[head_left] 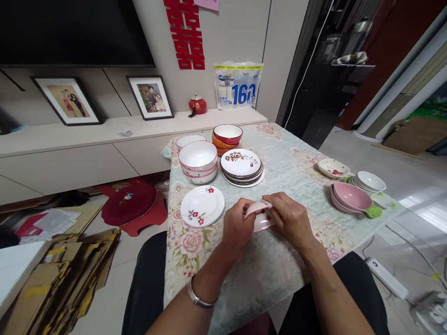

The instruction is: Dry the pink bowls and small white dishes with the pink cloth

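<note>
Both of my hands grip a small pink-and-white dish (259,215) tilted on edge just above the floral tablecloth (289,158). My left hand (236,228) clasps its left side, fingers curled round it. My right hand (290,217) holds the right side, thumb on the rim. A white plate with red flowers (202,205) lies flat just left of my left hand. Beyond my hands stands a stack of plates with a brown flower pattern (241,167).
Stacked white bowls (198,161) and red and orange bowls (226,137) stand at the table's far end. Pink bowls (350,196), small white dishes (370,181) and a patterned dish (333,168) sit at the right edge. Cardboard (59,284) lies on the floor to the left.
</note>
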### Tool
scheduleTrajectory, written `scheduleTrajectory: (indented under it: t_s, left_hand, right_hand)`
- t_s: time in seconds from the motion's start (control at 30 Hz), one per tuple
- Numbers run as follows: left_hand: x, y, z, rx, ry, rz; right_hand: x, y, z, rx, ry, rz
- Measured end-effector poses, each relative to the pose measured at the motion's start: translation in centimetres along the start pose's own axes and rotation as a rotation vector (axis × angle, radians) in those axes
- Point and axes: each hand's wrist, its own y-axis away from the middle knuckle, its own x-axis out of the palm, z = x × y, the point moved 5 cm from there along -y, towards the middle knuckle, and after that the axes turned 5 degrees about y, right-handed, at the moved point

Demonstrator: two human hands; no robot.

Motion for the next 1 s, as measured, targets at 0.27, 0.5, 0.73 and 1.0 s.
scheduleTrajectory:
  t_s: [0.27, 0.5, 0.73, 1.0]
  left_hand:
    - [-0.1, 0.4, 0.1, -0.039, 0.355, -0.164]
    - [-0.9, 0.2, 1.0, -0.014, 0.571, -0.338]
    - [-1.4, -0.1, 1.8, -0.226, 0.820, -0.509]
    - [0.6, -0.2, 1.8, -0.525, 1.126, -0.371]
  right_hand:
    - [1.0, -0.4, 0.5, 0.131, -0.096, -0.070]
    - [3.7, 0.4, -1.1, 0.426, -0.438, 0.224]
    - [3.3, 1.0, -3.4, 0.457, -0.226, 0.023]
    - [-1.5, 0.5, 3.1, 0.079, 0.057, -0.044]
